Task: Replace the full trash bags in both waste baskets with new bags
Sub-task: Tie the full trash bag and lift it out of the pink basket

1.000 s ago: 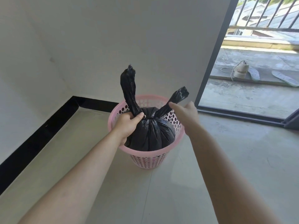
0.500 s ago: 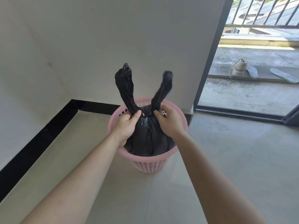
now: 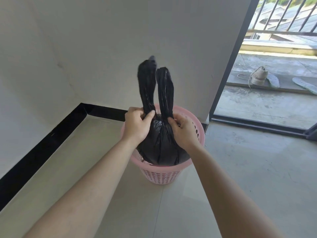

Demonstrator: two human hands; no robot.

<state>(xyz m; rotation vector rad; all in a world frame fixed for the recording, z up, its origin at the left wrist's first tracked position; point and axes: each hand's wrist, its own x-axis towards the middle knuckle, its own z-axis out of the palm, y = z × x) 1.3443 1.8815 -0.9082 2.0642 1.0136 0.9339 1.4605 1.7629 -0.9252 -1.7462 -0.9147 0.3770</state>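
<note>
Two hands clamp the black trash bag in the pink waste basket: left hand on the left tail, right hand on the right. Wall behind, open floor beside. Tails now stand closer together than before.

Home interior: tiled floor, balcony railing, shoe outside.

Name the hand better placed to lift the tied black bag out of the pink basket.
Neither clearly. The left hand pinches the left tail and the right hand the right tail of the black plastic trash bag, which sits in the pink perforated basket. Lifting with both looks likeliest.
</note>
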